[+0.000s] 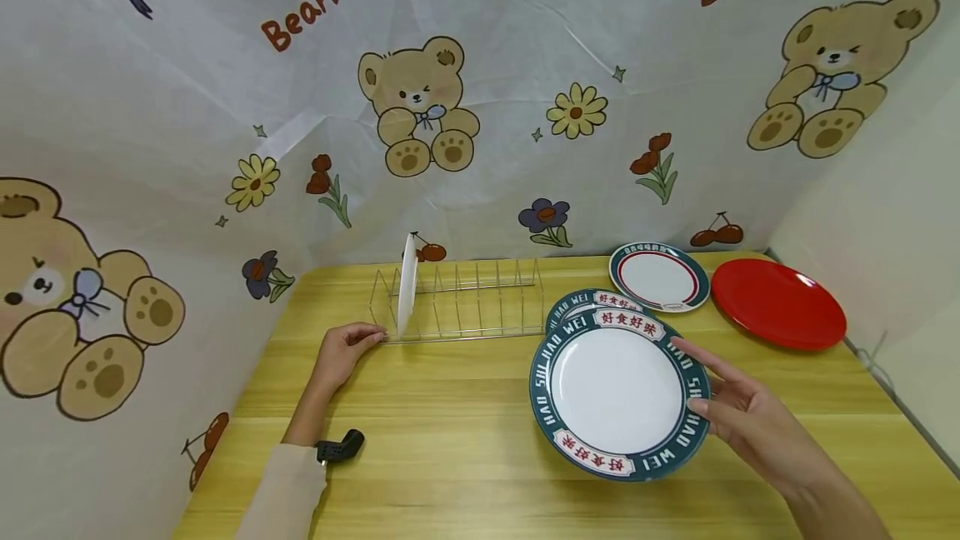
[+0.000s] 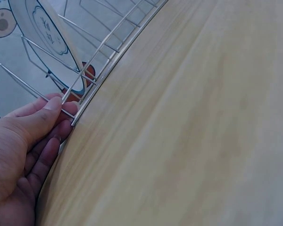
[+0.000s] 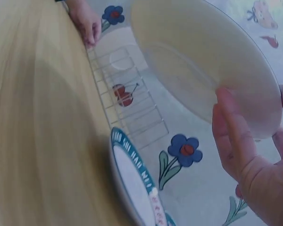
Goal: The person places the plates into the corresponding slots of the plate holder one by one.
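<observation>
In the head view, my left hand [image 1: 339, 357] pinches the front left corner of a silver wire dish rack [image 1: 465, 336]. A white plate [image 1: 407, 286] stands upright near the rack's left end; the left wrist view shows a blue pattern on this plate [image 2: 52, 35]. My right hand [image 1: 757, 423] grips the right edge of a white plate with a teal lettered rim [image 1: 622, 390], thumb on its face. That plate is raised and tilted, and the right wrist view shows its pale underside [image 3: 174, 61]. Partly hidden behind it is a similar teal-rimmed plate [image 1: 573, 305].
Toward the back right lie a white plate with a teal rim and red ring [image 1: 660, 277] and a red oval plate [image 1: 780, 304]. A bear-print cloth [image 1: 495, 190] hangs behind the wooden table [image 1: 442, 440]. A black device [image 1: 341, 447] is at my left wrist.
</observation>
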Available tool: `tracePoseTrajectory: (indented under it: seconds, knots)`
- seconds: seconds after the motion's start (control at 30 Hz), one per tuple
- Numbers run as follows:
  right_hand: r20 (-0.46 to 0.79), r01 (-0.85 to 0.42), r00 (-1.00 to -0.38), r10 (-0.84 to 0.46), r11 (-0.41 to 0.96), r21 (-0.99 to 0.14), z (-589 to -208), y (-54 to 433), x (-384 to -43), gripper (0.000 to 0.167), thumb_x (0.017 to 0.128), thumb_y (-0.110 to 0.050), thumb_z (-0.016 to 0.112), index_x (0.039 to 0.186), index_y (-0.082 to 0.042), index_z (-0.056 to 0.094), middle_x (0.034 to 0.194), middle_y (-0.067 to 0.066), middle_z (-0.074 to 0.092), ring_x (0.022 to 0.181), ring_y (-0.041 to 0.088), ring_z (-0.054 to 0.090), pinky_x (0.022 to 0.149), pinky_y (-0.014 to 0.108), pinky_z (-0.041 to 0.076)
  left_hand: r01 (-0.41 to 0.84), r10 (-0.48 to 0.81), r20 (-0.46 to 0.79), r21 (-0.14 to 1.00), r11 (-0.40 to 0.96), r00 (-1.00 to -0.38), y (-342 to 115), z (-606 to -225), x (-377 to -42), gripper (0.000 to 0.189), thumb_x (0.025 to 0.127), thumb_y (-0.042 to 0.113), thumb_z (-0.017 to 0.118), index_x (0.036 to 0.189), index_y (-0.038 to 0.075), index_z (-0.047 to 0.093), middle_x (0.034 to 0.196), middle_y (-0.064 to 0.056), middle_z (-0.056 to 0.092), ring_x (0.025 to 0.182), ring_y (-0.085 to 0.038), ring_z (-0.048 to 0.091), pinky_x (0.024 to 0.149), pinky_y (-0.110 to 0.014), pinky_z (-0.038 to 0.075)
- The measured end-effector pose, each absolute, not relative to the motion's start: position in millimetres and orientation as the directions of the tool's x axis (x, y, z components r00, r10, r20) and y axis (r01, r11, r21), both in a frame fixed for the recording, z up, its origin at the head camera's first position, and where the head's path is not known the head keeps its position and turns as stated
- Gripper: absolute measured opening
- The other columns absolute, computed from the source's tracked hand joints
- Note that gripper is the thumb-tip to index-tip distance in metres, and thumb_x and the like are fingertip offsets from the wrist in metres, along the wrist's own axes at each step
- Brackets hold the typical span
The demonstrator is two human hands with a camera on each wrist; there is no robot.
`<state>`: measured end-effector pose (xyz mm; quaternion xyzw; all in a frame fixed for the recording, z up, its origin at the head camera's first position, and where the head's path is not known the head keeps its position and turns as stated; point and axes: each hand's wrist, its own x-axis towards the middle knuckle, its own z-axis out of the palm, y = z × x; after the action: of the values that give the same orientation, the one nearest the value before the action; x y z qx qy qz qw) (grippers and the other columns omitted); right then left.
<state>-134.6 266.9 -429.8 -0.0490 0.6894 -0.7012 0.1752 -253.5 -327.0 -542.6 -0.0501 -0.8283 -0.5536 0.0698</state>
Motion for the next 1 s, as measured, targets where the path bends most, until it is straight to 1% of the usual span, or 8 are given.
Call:
tracePoseTrajectory:
  seconds: [0.07, 0.17, 0.37, 0.43, 0.57, 0.63, 0.87, 1.0]
  knots:
    - [-0.133, 0.152, -0.936, -0.326, -0.033, -0.988, -423, 260, -139, 0.071, 0.101, 0.0, 0.056, 0.161, -0.028, 0.03, 0.164, 0.002, 0.015, 0.12, 0.009, 0.056, 0.091, 0.038, 0.058, 0.161, 0.002, 0.174, 0.908, 0.388, -0.985, -328, -544, -253, 0.017, 0.096, 0.016, 0.071, 0.106, 0.005, 0.079, 0.104, -0.012, 0.077, 0.1, -0.022, 0.072, 0.084, -0.02, 0.056]
    - [-0.085, 0.116, -0.934, -0.347, -0.068, -0.991, -411, 249, -146, 0.07, 0.102, 0.001, 0.055, 0.161, -0.027, 0.031, 0.159, 0.002, 0.021, 0.119, 0.013, 0.058, 0.091, 0.04, 0.058, 0.158, -0.005, 0.175, 0.903, 0.4, -0.985, -329, -547, -250, 0.018, 0.097, 0.015, 0.071, 0.108, 0.004, 0.078, 0.104, -0.013, 0.076, 0.102, -0.027, 0.071, 0.084, -0.018, 0.055]
    - [-0.055, 0.084, -0.924, -0.379, -0.059, -0.995, -389, 230, -162, 0.068, 0.102, -0.001, 0.057, 0.161, -0.026, 0.033, 0.163, 0.011, 0.012, 0.119, 0.017, 0.059, 0.092, 0.04, 0.057, 0.128, -0.009, 0.143, 0.906, 0.403, -0.99, -327, -546, -242, 0.019, 0.098, 0.008, 0.068, 0.111, -0.003, 0.076, 0.107, -0.019, 0.075, 0.105, -0.038, 0.069, 0.084, -0.019, 0.055]
    - [-0.044, 0.072, -0.922, -0.384, -0.059, -0.996, -384, 225, -167, 0.068, 0.102, -0.001, 0.057, 0.16, -0.025, 0.034, 0.161, 0.011, 0.014, 0.118, 0.018, 0.059, 0.091, 0.039, 0.058, 0.131, 0.0, 0.144, 0.906, 0.403, -0.99, -323, -540, -239, 0.019, 0.099, 0.006, 0.066, 0.112, -0.005, 0.074, 0.107, -0.021, 0.074, 0.105, -0.039, 0.068, 0.085, -0.022, 0.056]
    - [-0.018, 0.039, -0.929, -0.37, -0.05, -0.998, -377, 218, -175, 0.066, 0.101, -0.001, 0.059, 0.159, -0.025, 0.037, 0.151, 0.009, 0.025, 0.111, 0.018, 0.054, 0.084, 0.029, 0.06, 0.152, 0.024, 0.156, 0.901, 0.407, -0.988, -316, -528, -236, 0.02, 0.099, 0.003, 0.065, 0.113, -0.009, 0.073, 0.108, -0.024, 0.073, 0.106, -0.04, 0.068, 0.088, -0.028, 0.057]
    - [-0.016, 0.032, -0.934, -0.356, -0.04, -0.999, -373, 215, -178, 0.065, 0.101, -0.003, 0.06, 0.158, -0.026, 0.039, 0.148, 0.008, 0.028, 0.108, 0.019, 0.052, 0.081, 0.026, 0.06, 0.156, 0.027, 0.159, 0.903, 0.4, -0.987, -316, -528, -237, 0.02, 0.099, 0.002, 0.065, 0.113, -0.009, 0.073, 0.108, -0.024, 0.073, 0.106, -0.041, 0.068, 0.088, -0.028, 0.057]
    - [0.009, -0.005, -0.946, -0.325, -0.015, -1.0, -356, 196, -189, 0.063, 0.101, -0.009, 0.064, 0.157, -0.026, 0.042, 0.156, 0.006, 0.027, 0.111, 0.023, 0.053, 0.085, 0.032, 0.06, 0.172, 0.013, 0.183, 0.896, 0.41, -0.983, -325, -542, -250, 0.019, 0.098, 0.013, 0.069, 0.11, 0.001, 0.077, 0.106, -0.015, 0.076, 0.103, -0.029, 0.071, 0.085, -0.017, 0.054]
    - [0.006, -0.006, -0.949, -0.315, 0.0, -1.0, -347, 185, -199, 0.062, 0.099, -0.013, 0.067, 0.156, -0.027, 0.044, 0.156, 0.01, 0.026, 0.114, 0.025, 0.053, 0.086, 0.034, 0.06, 0.168, 0.03, 0.17, 0.901, 0.4, -0.985, -319, -528, -245, 0.019, 0.098, 0.007, 0.067, 0.112, -0.005, 0.075, 0.107, -0.021, 0.074, 0.105, -0.036, 0.07, 0.088, -0.027, 0.057]
